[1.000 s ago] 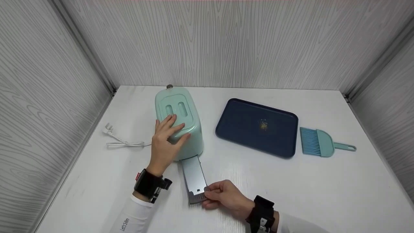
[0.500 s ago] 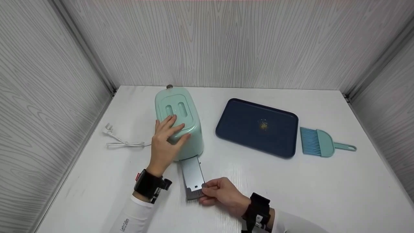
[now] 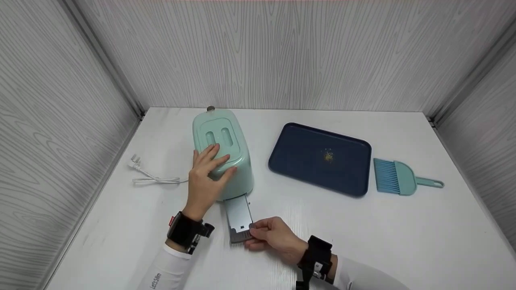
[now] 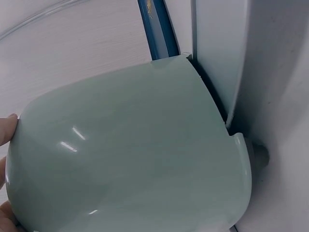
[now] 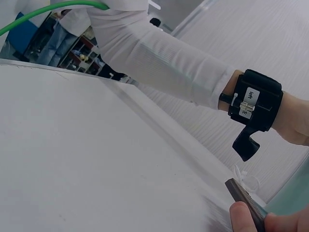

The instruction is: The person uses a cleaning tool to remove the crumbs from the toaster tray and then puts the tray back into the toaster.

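A mint-green toaster [image 3: 242, 177] stands left of the middle of the table, with two slots in its top. My left hand [image 3: 205, 177] rests on its near end, fingers spread over the top and thumb apart from them. In the left wrist view the toaster's glossy end [image 4: 120, 145] fills the middle, fingertips at its left edge. A metal crumb tray [image 3: 238, 213] with a dark grey end sticks out from the toaster's base. My right hand [image 3: 278, 237] pinches the right corner of that grey end [image 5: 244, 203] between thumb and fingers. The tray's inner part is hidden inside the toaster.
A dark blue serving tray [image 3: 306, 161] with a small heap of crumbs [image 3: 328, 155] lies right of the toaster. Beyond it lies a mint-green brush [image 3: 406, 178]. A white power cord [image 3: 157, 180] lies to the left. Walls border the table at the back and sides.
My right hand has moved forward, pushing the crumb tray farther into the toaster, so less of it sticks out. The left hand stays on the toaster.
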A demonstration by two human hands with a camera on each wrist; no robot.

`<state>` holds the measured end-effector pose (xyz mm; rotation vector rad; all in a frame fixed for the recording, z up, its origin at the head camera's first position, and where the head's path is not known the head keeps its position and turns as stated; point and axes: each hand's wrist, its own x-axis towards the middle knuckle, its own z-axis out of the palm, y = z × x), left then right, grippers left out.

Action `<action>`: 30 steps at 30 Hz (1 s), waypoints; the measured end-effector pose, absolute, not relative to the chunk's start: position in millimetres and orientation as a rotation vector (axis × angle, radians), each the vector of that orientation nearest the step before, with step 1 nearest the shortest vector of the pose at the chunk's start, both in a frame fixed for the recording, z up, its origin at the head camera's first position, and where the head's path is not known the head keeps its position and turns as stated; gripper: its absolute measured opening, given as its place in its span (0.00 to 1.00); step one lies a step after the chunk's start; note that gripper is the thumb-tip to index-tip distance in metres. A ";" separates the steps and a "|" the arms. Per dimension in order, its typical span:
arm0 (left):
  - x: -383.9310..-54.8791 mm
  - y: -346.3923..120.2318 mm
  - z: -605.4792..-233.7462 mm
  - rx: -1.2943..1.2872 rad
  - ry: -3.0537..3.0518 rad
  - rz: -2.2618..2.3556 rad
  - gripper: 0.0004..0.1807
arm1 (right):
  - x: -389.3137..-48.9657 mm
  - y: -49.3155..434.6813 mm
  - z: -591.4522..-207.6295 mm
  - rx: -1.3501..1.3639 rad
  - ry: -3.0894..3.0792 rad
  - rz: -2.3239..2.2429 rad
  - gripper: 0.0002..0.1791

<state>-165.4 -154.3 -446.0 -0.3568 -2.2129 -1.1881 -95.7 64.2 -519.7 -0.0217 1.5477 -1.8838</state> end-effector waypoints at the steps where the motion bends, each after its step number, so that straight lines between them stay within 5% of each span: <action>1: -165.3 -154.2 -445.8 -0.357 -2.213 -1.190 0.21 | -96.3 63.7 -519.8 -0.021 1.548 -1.884 0.16; 30: -166.2 -154.1 -447.0 -0.351 -2.215 -1.149 0.21 | -113.0 51.2 -518.2 0.105 1.542 -1.933 0.18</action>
